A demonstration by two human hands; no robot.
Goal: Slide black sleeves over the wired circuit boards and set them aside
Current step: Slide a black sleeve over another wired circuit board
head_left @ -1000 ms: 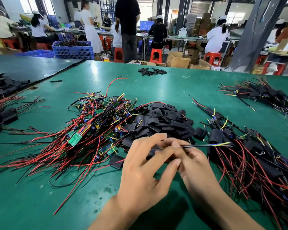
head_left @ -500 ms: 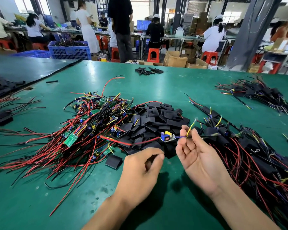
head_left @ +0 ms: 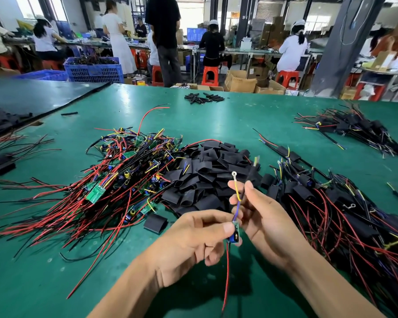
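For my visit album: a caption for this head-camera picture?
Left hand pinches a small green wired circuit board; right hand holds its yellow and purple wires.

Bare mat (head_left: 44, 271) near-left; sleeve pile (head_left: 207, 171) crowds ahead.

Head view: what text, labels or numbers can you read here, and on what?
None can be read.
Cardboard box: dark print on its side, too blurred.
Green board in the pile: markings too small.
Held circuit board, pinched by the left hand with its wires in the right hand: seen nearly edge-on, no print shows.
Blue screen at the back: too far to read.
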